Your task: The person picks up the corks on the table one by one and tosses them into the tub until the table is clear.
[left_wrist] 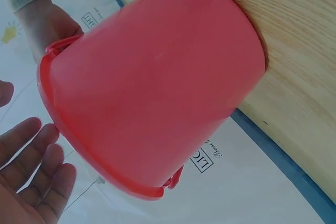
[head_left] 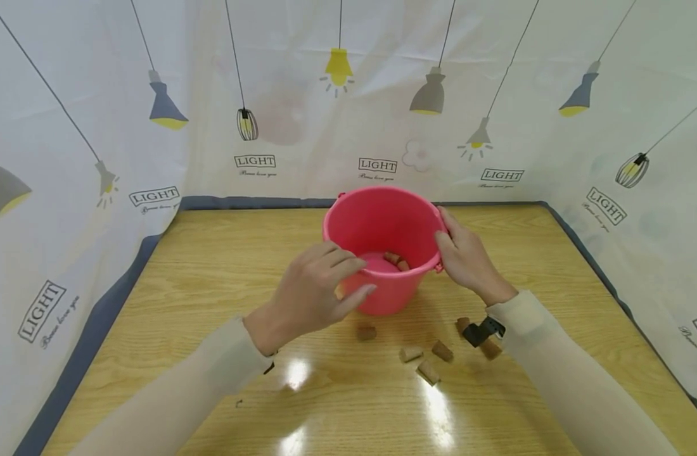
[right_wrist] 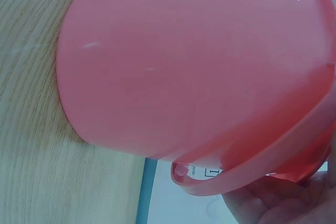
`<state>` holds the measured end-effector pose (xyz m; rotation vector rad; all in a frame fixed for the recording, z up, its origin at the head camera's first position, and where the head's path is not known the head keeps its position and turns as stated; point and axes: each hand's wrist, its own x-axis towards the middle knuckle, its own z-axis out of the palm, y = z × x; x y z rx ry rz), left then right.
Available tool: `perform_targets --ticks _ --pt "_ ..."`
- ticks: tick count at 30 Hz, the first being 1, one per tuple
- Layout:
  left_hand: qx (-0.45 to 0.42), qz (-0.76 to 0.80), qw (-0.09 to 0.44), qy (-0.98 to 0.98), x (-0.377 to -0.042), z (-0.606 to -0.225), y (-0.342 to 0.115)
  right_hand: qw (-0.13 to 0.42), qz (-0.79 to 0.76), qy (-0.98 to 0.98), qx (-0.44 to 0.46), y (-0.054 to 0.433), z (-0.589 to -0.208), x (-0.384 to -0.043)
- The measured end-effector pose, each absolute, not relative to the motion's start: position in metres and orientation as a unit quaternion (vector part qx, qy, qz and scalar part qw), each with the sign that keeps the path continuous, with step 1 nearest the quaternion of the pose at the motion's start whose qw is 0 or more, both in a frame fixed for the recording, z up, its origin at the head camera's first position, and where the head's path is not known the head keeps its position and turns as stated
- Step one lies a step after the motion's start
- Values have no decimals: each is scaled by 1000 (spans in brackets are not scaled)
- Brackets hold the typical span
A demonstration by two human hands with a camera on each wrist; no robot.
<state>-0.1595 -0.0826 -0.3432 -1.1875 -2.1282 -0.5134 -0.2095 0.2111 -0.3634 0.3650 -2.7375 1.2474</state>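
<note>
A pink bucket [head_left: 385, 301] stands on the wooden table, its mouth facing up toward me. Its rim is gripped on the right side by my right hand [head_left: 468, 256], thumb on the near side. In the right wrist view the bucket's handle [right_wrist: 252, 171] hangs down beside those fingers. My left hand [head_left: 314, 288] is at the near left of the rim, and the left wrist view shows its fingers [left_wrist: 58, 182] loosely extended with nothing held. A few brown corks [head_left: 396, 260] lie at the bottom of the bucket.
Several corks [head_left: 429, 372] are scattered on the table [head_left: 211, 285] in front of the bucket. Another cork [head_left: 490, 349] lies partly behind the right wrist's strap. A white cloth [head_left: 303, 139] printed with lamps surrounds the table at the back and both sides.
</note>
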Motion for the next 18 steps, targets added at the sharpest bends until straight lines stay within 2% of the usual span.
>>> perform_targets --ticks 18 --pt "-479 -221 328 -784 -153 -350 -86 58 406 -905 118 211 -362 -210"
